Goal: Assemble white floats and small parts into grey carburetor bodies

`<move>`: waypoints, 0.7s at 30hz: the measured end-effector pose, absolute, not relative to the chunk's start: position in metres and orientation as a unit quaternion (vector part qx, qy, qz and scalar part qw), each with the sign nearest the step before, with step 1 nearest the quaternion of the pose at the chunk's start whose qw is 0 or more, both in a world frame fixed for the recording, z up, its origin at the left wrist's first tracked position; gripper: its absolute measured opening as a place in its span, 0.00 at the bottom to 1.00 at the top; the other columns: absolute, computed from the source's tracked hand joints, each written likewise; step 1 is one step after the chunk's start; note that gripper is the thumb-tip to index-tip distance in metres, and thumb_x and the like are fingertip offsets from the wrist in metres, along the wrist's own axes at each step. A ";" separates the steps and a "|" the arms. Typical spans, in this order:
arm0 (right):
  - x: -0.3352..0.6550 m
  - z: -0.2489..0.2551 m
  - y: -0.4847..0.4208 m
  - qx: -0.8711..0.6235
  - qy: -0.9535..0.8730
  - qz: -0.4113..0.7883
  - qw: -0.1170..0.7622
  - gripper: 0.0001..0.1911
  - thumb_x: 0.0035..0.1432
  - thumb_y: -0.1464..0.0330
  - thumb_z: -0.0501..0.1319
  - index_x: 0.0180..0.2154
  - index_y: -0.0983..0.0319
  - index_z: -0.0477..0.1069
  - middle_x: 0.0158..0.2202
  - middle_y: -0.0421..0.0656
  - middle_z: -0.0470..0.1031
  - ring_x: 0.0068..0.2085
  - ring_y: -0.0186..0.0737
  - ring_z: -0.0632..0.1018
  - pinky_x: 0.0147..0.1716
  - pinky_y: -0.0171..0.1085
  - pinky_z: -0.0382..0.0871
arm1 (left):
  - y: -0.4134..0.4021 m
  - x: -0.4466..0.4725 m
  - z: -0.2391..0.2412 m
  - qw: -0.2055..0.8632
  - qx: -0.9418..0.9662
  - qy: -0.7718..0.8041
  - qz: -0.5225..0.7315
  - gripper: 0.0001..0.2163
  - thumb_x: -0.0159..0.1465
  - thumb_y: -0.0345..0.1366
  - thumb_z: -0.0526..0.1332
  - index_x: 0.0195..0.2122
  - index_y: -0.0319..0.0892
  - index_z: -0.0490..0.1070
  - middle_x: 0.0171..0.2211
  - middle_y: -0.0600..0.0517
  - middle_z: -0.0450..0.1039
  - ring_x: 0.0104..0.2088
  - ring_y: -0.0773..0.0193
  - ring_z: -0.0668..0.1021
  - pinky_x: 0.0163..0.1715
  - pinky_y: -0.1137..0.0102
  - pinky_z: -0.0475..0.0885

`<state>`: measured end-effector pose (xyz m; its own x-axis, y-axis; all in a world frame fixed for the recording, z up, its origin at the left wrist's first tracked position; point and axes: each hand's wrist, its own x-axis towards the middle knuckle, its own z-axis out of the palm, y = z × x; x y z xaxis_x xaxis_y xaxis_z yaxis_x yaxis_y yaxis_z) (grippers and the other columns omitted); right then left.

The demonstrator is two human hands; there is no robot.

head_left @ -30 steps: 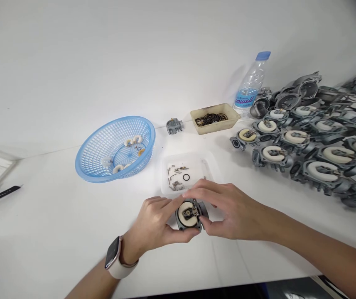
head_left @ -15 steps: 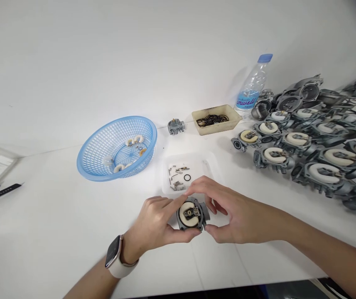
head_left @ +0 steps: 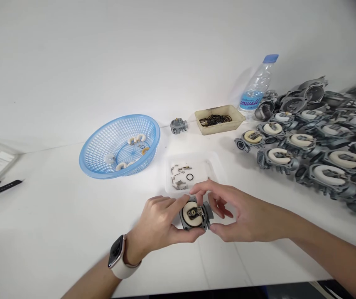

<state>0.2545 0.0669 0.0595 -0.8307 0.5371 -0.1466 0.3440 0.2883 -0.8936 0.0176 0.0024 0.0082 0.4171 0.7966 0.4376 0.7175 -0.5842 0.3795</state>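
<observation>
A grey carburetor (head_left: 207,212) is held low over the table, its open side with a cream float (head_left: 187,216) turned up. My left hand (head_left: 162,220) is closed around its left side, thumb along the near edge and index finger at the far edge. My right hand (head_left: 243,214) curves over the right side. Its thumb tip meets the near right corner, the index finger arches over the far edge, and another fingertip rests by the float's hinge. Just beyond is a clear plastic tray (head_left: 218,166) holding small metal parts and a black O-ring (head_left: 190,177).
A blue basket (head_left: 87,160) holds several floats at the left. Farther back are a small carburetor (head_left: 178,125), a beige tray (head_left: 219,128) of black rings and a water bottle (head_left: 255,89). Several carburetors (head_left: 279,160) crowd the right side. A black strap (head_left: 0,192) lies far left.
One right fingertip has come down onto the carburetor beside the float's hinge. The carburetor stays in my left hand, and the whole view has shifted slightly.
</observation>
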 end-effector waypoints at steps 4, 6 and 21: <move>0.253 0.059 0.065 -0.261 -0.841 0.457 0.123 0.34 0.54 0.77 0.63 0.60 0.49 0.60 0.52 0.42 0.67 0.37 0.36 0.71 0.36 0.36 0.71 | 0.004 0.018 0.010 0.063 0.840 0.444 0.304 0.25 0.61 0.50 0.68 0.53 0.39 0.72 0.25 0.55 0.77 0.22 0.64 0.78 0.23 0.69 0.68; 0.252 0.057 0.064 -0.227 -0.863 0.433 0.129 0.36 0.54 0.78 0.63 0.61 0.50 0.59 0.54 0.43 0.66 0.37 0.35 0.71 0.36 0.36 0.71 | 0.005 0.018 0.010 0.069 0.840 0.442 0.307 0.23 0.61 0.49 0.68 0.51 0.40 0.73 0.25 0.56 0.77 0.22 0.64 0.78 0.23 0.69 0.68; 0.255 0.059 0.066 -0.281 -0.848 0.425 0.144 0.31 0.57 0.74 0.63 0.60 0.50 0.59 0.54 0.41 0.66 0.35 0.34 0.70 0.35 0.37 0.70 | 0.004 0.016 0.008 0.069 0.845 0.437 0.301 0.25 0.62 0.53 0.67 0.51 0.39 0.71 0.25 0.56 0.76 0.23 0.64 0.78 0.23 0.68 0.69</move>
<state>0.2553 0.0663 0.0586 -0.8001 0.5999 0.0060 0.3545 0.4808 -0.8020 0.0157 0.0043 0.0076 0.4360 0.7802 0.4486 0.6976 -0.6079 0.3792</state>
